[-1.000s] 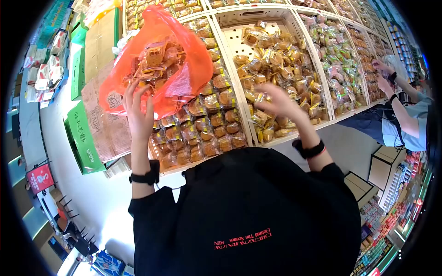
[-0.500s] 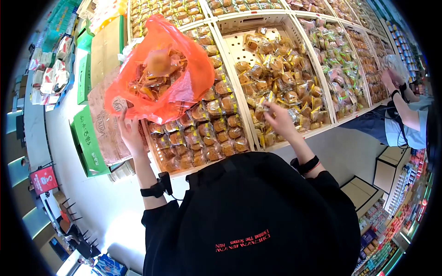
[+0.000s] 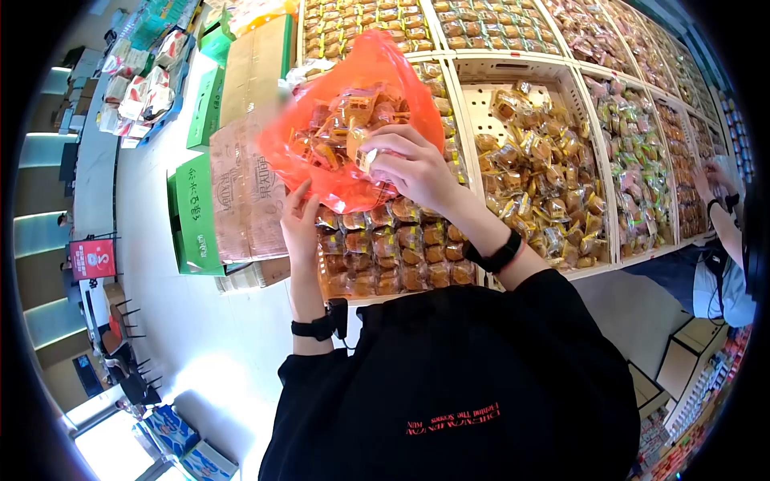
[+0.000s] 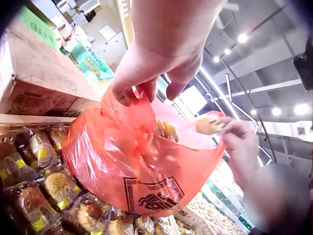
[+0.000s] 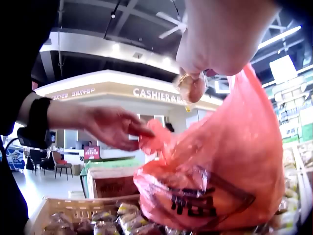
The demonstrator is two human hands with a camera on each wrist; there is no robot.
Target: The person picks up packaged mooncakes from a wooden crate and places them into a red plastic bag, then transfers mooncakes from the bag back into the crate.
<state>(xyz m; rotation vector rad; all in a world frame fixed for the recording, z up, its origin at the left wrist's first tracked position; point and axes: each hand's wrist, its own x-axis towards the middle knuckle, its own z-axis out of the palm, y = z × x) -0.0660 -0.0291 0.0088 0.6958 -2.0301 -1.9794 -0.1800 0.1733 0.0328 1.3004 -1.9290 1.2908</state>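
Note:
A red plastic bag (image 3: pixel 421 100) with black print, filled with wrapped pastries, sits on a crate of neatly rowed pastries (image 3: pixel 409 260). My left hand (image 3: pixel 299 232) is at its near left edge. In the left wrist view, the thumb and fingers pinch a gathered piece of the bag's rim. Over the bag's opening, my right hand (image 3: pixel 417 168) pinches a small wrapped pastry (image 4: pixel 208 126) between thumb and fingertips. The right wrist view shows this pastry hanging just beneath the fingers, with the bag's wall right beside it.
To the right, a crate (image 3: pixel 473 100) holds loosely piled wrapped pastries, its perforated bottom showing at the back. Another crate of pink and green packets (image 3: pixel 630 152) adjoins it. Cardboard boxes (image 3: pixel 245 192) and a green box (image 3: pixel 199 212) stand left. Another person's arm (image 3: pixel 726 228) reaches in at far right.
My right hand has come from the loose-pastry crate leftward over the red bag, bringing a wrapped pastry. The left hand stays at the bag's edge. The head view has shifted.

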